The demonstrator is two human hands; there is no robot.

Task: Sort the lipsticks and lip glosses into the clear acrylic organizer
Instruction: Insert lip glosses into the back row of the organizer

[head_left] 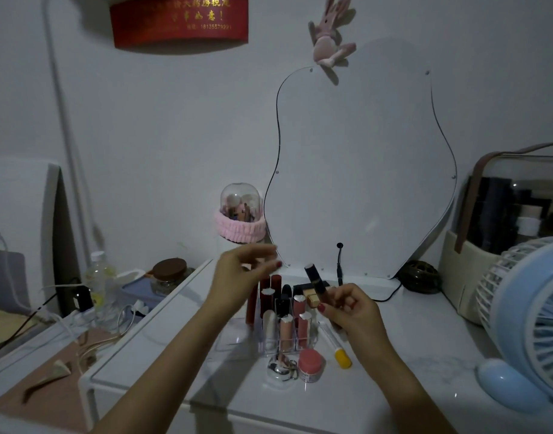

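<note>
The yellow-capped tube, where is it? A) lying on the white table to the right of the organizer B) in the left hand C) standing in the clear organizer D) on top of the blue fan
A: the yellow-capped tube lies flat on the white table, just right of the clear organizer, with neither hand touching it.

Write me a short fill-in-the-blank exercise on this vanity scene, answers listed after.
1. The dark lipstick tube is held in the ____ hand.
2. The yellow-capped tube lies to the ____ of the clear organizer.
3. The left hand holds ____.
4. The fan is ____ in colour.

Answers: right; right; nothing; blue
</note>
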